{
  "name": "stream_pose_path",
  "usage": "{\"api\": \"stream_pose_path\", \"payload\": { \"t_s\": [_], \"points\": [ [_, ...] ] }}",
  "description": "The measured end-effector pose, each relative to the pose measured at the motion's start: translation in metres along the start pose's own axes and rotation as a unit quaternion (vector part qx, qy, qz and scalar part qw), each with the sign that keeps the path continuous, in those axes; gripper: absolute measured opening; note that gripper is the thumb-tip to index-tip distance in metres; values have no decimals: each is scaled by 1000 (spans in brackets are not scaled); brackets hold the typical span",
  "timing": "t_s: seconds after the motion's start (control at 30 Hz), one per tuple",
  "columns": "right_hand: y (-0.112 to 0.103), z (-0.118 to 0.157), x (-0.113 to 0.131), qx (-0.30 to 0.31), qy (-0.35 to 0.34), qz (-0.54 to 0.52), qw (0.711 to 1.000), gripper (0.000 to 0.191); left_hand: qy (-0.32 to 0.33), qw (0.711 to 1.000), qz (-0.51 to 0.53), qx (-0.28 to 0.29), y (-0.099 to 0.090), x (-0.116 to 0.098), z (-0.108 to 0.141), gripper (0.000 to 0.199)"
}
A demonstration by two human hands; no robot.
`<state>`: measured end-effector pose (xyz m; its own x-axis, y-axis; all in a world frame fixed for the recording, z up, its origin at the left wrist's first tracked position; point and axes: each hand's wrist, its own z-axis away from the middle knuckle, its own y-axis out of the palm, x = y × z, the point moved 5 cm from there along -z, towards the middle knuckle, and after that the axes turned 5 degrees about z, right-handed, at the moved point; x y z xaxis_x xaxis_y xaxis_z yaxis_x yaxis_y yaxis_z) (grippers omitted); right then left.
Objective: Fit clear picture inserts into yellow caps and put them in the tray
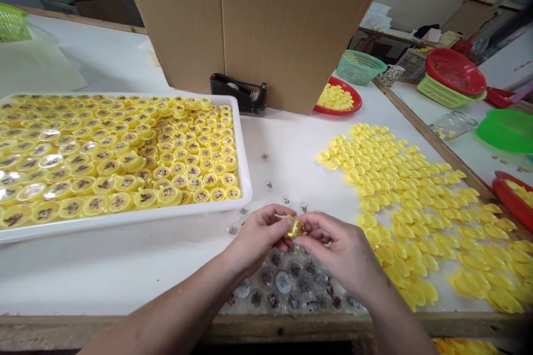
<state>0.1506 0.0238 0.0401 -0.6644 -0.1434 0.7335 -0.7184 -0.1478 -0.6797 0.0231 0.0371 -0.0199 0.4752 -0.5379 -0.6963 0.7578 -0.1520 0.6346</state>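
Note:
My left hand [260, 236] and my right hand [337, 249] meet above the table, their fingertips pinching a small yellow plastic cap [296, 228] from both sides. Just below them lies a spread of clear round discs with dark printed pictures [287, 283], and a few more discs [269, 185] are scattered up toward the tray. To the left, a white plastic tray [125, 219] is packed with yellow caps bearing printed pictures. To the right, many loose yellow caps [416, 205] cover the tabletop.
A tall cardboard box [266, 28] stands at the far side, with a black tape dispenser [238, 94] against it. Beyond are a red plate of yellow caps [337, 97] and a green basket [360, 66]. A wooden table edge [453, 158] runs along the right.

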Motion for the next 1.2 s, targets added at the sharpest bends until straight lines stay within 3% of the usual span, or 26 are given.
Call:
{"api": "stream_pose_path", "payload": {
  "t_s": [0.23,0.43,0.7,1.03,1.2],
  "points": [
    [-5,1,16,6,-117,39,992,29,-15,1000,24,-7,0,2,0,33],
    [-4,0,12,-40,-75,41,996,23,-21,999,34,-9,-1,2,0,32],
    [-6,0,12,-53,-140,110,983,30,-23,999,45,-3,0,0,0,32],
    [-4,0,13,-28,-94,88,991,28,-25,999,32,-12,1,3,1,35],
    [-6,1,18,-20,-118,134,984,24,-13,1000,23,-14,4,1,3,39]
  ]
}}
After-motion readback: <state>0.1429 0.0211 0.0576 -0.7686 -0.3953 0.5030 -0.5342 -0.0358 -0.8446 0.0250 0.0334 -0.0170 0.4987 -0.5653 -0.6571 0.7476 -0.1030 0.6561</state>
